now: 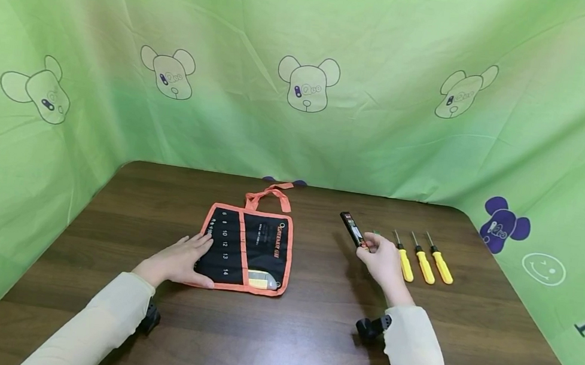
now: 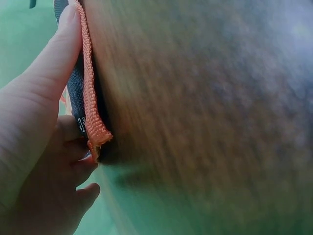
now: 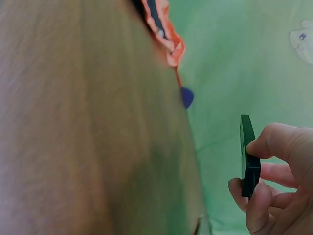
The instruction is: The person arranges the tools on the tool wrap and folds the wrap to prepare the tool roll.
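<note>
A black tool pouch (image 1: 266, 258) with orange edging and printed numbers lies flat, its orange straps (image 1: 268, 194) at the far side. A grey and yellow item (image 1: 263, 280) shows in its lower right pocket. My left hand (image 1: 180, 260) rests on the pouch's left side, fingers extended and thumb at the near edge; the left wrist view shows the thumb against the orange edging (image 2: 89, 83). My right hand (image 1: 382, 260) pinches a slim black case (image 1: 353, 229) with a printed label between thumb and fingers. In the right wrist view the case (image 3: 248, 147) appears edge-on, above the table.
Three yellow-handled screwdrivers (image 1: 425, 266) lie side by side just right of my right hand. A small green thing (image 1: 376, 233) shows behind that hand, mostly hidden. The brown wooden table (image 1: 273, 349) ends at a green printed curtain (image 1: 297, 141) at the back and sides.
</note>
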`<state>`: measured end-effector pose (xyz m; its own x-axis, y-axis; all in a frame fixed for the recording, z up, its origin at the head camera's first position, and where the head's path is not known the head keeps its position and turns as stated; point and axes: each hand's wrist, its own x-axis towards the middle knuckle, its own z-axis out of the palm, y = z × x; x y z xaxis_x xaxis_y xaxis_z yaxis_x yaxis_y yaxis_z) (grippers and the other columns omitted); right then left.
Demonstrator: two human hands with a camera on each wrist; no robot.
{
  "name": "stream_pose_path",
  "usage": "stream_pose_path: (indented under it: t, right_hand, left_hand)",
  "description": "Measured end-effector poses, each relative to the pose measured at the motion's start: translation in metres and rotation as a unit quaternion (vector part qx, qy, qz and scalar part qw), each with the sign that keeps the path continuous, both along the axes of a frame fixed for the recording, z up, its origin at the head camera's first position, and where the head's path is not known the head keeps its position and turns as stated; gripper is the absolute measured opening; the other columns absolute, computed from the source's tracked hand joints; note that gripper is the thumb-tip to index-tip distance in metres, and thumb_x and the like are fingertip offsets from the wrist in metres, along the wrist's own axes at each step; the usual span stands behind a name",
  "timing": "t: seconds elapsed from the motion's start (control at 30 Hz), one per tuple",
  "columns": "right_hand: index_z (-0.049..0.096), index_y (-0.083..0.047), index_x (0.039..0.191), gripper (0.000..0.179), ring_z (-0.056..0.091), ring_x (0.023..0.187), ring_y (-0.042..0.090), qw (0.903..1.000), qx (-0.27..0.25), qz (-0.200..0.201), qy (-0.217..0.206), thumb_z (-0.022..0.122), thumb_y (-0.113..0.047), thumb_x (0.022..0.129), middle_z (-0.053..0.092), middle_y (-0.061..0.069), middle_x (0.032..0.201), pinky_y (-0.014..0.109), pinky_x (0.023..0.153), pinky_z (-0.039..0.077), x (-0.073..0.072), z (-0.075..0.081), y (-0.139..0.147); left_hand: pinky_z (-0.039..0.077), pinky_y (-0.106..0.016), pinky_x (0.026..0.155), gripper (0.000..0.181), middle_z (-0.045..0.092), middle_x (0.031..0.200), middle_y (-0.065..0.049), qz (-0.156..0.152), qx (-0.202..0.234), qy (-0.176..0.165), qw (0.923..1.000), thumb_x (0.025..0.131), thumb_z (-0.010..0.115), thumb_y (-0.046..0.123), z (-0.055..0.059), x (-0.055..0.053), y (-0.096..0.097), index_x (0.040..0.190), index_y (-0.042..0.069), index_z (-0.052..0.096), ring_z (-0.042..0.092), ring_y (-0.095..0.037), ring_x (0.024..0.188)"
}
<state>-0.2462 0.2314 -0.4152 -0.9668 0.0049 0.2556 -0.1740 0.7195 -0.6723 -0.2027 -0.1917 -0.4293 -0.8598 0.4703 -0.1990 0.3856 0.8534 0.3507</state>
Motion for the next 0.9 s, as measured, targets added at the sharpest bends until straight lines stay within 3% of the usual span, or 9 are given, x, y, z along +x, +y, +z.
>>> stream_pose_path:
  t: [0.27, 0.63, 0.9]
  right_hand:
    - [0.063, 0.006, 0.106, 0.031, 0.059, 0.078, 0.025, 0.9997, -0.017, 0.018, 0.007, 0.061, -0.003, 0.077, 0.065, 0.016, 0.089, 0.033, 0.068, 0.045, 0.000, 0.015, -0.010]
    - [0.064, 0.004, 0.108, 0.029, 0.060, 0.079, 0.024, 0.9956, -0.035, 0.081, 0.031, 0.063, 0.000, 0.079, 0.065, 0.015, 0.091, 0.029, 0.069, 0.047, 0.003, 0.025, -0.020]
    - [0.063, 0.003, 0.110, 0.032, 0.060, 0.086, 0.025, 0.9882, -0.026, 0.144, 0.047, 0.064, 0.001, 0.078, 0.066, 0.015, 0.096, 0.039, 0.074, 0.047, 0.005, 0.031, -0.032]
  left_hand:
    - [0.014, -0.048, 0.107, 0.104, 0.020, 0.148, -0.021, 0.005, 0.003, -0.001, 1.0000, 0.072, 0.064, 0.063, -0.001, 0.000, 0.000, 0.141, -0.006, 0.027, 0.014, -0.034, 0.136]
    - [0.014, -0.048, 0.107, 0.104, 0.021, 0.147, -0.021, 0.003, 0.002, 0.003, 1.0000, 0.072, 0.064, 0.063, -0.002, 0.000, 0.001, 0.141, -0.006, 0.029, 0.015, -0.034, 0.136]
    - [0.014, -0.049, 0.107, 0.103, 0.020, 0.147, -0.021, 0.004, 0.001, 0.002, 1.0000, 0.073, 0.064, 0.062, 0.000, 0.001, 0.001, 0.141, -0.006, 0.028, 0.015, -0.034, 0.136]
